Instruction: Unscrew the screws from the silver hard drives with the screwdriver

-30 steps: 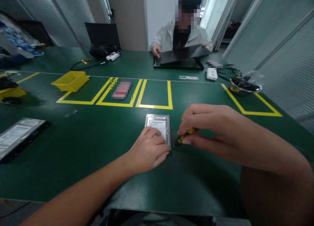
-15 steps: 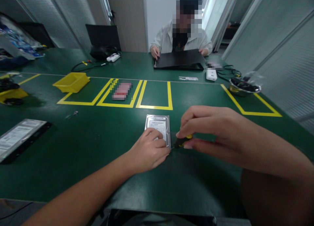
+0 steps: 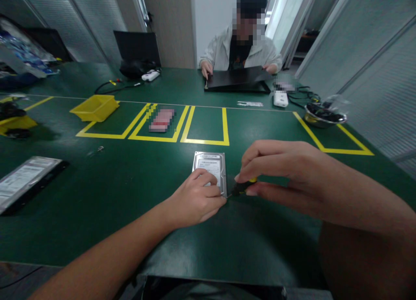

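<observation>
A silver hard drive [image 3: 209, 160] with a white label lies flat on the green table [image 3: 130, 196]. My left hand [image 3: 199, 200] is closed over its lower part and grips it, hiding the lower left area. At the drive's lower right corner my right hand [image 3: 276, 174] pinches a short black and yellow screwdriver [image 3: 239, 187] between thumb and fingers. The screwdriver's thin tip points left, at the drive's right edge; whether it sits in a screw is too small to tell.
Another drive [image 3: 27, 178] lies at the left, near small screws [image 3: 100, 148]. Beyond are a yellow bin [image 3: 95, 108], yellow tape outlines [image 3: 204, 142] and a metal bowl [image 3: 325, 118]. Across the table a person holds a black panel [image 3: 237, 79].
The person's black panel across the table has tilted slightly. My hands, the screwdriver and the drive hold nearly the same places.
</observation>
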{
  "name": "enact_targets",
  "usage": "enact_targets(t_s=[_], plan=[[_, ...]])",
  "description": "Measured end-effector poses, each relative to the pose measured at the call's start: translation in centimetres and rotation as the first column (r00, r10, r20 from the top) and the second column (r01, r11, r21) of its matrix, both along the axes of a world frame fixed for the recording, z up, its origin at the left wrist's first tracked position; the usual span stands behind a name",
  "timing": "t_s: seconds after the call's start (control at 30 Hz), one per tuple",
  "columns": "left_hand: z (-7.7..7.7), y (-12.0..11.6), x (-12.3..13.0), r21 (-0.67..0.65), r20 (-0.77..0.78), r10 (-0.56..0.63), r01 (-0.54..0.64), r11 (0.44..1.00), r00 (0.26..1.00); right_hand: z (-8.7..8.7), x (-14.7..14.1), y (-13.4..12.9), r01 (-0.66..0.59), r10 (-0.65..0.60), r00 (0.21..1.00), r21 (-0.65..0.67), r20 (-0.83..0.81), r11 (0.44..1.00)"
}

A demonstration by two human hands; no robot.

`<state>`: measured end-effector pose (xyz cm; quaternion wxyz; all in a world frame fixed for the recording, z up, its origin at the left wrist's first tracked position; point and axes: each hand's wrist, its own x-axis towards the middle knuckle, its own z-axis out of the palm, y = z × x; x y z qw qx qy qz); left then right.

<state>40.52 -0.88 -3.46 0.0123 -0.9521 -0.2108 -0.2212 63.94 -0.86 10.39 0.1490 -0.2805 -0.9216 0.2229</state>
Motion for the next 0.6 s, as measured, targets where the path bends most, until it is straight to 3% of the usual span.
enact_targets(t_s=[0.4, 0.6], plan=[[0.29, 0.03, -0.19, 0.025, 0.073, -0.003, 0.002, 1.0, 0.997, -0.02, 0.1, 0.06, -0.01, 0.01, 1.0, 0.02, 0.005, 1.0], [0.16, 0.03, -0.14, 0.018, 0.025, -0.015, 0.015, 1.0, 1.0, -0.05, 0.12, 0.11, -0.022, 0.022, 1.0, 0.026, -0.002, 0.999]])
